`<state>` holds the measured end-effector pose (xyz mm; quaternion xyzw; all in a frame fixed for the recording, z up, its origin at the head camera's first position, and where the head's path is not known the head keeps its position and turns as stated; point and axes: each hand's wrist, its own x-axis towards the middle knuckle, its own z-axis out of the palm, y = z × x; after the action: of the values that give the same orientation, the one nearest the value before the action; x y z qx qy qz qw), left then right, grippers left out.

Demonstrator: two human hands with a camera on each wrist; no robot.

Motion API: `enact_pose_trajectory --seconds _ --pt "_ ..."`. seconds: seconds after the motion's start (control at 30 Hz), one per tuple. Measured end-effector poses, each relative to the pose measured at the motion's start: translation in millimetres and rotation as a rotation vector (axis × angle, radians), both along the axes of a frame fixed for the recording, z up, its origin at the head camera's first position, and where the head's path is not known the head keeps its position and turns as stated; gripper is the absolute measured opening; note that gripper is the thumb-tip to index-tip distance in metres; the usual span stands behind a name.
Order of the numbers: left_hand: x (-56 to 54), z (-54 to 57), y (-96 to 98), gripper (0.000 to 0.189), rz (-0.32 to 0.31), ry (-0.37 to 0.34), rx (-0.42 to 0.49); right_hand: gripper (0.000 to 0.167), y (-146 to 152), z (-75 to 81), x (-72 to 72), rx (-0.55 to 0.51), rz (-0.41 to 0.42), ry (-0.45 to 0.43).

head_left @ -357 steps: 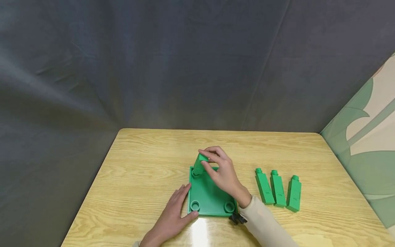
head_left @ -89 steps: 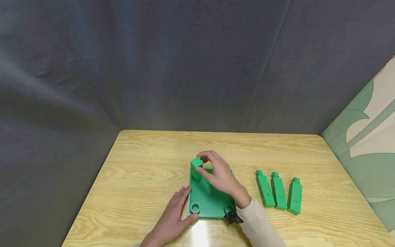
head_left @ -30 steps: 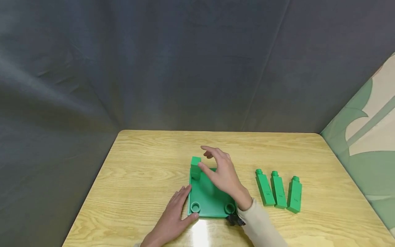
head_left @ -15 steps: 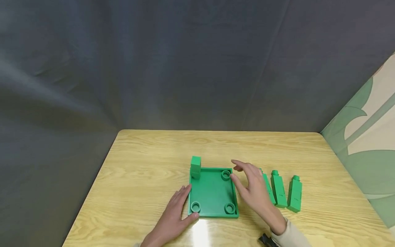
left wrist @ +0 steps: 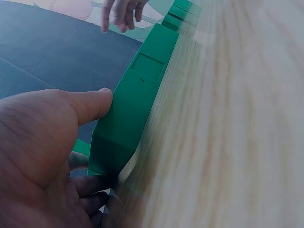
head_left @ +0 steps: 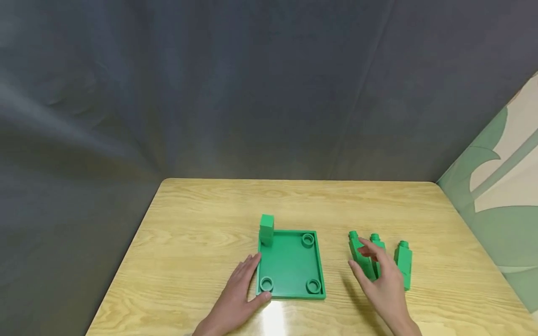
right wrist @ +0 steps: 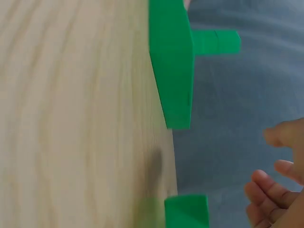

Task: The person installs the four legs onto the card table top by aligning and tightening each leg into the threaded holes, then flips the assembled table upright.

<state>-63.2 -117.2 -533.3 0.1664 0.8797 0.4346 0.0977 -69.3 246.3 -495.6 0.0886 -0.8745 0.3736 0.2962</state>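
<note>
A square green tray-like base (head_left: 290, 266) with a raised rim and round sockets at its corners lies on the table. In its far left corner a green square post (head_left: 266, 227) stands upright. My left hand (head_left: 237, 296) rests at the base's near left corner, thumb touching the front edge and straight fingers along the left side. To the right lie three green posts with threaded round ends: a left post (head_left: 360, 255), a middle one (head_left: 377, 242) and a right one (head_left: 404, 261). Above the left and middle posts hovers my right hand (head_left: 384, 284), fingers parted, holding nothing and partly hiding them.
The wooden table (head_left: 201, 219) has a dark curtain (head_left: 252, 93) behind it and along its left. A patterned green and cream cloth (head_left: 504, 186) hangs on the right.
My right hand has let go of the upright post, which earlier leaned in its fingers, and has moved right to the lying posts. The left hand stays at the base's corner.
</note>
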Motion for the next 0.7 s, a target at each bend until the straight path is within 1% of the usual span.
enact_pose_trajectory --seconds 0.1,0.17,0.3,0.37,0.5,0.7 --pt "1.5 -0.6 0.1 0.093 0.001 -0.012 -0.009 0.076 10.3 -4.1 3.3 0.002 -0.055 -0.042" --pt "1.4 -0.9 0.7 0.093 -0.002 -0.007 -0.008 0.078 16.3 -6.5 5.5 0.018 -0.097 -0.082" --pt "-0.2 0.1 2.2 0.092 -0.012 0.016 -0.005 0.081 25.6 -11.1 9.0 0.085 -0.161 -0.144" --pt "-0.6 0.3 2.3 0.091 -0.011 0.02 -0.011 0.082 28.3 -13.2 9.3 0.123 -0.169 -0.159" --pt "-0.3 0.1 1.4 0.091 -0.006 0.013 -0.022 0.087 30.9 -17.0 7.1 0.186 -0.155 -0.147" --pt "0.2 0.2 0.8 0.091 -0.001 0.01 -0.019 0.094 31.9 -19.1 5.7 0.225 -0.141 -0.132"
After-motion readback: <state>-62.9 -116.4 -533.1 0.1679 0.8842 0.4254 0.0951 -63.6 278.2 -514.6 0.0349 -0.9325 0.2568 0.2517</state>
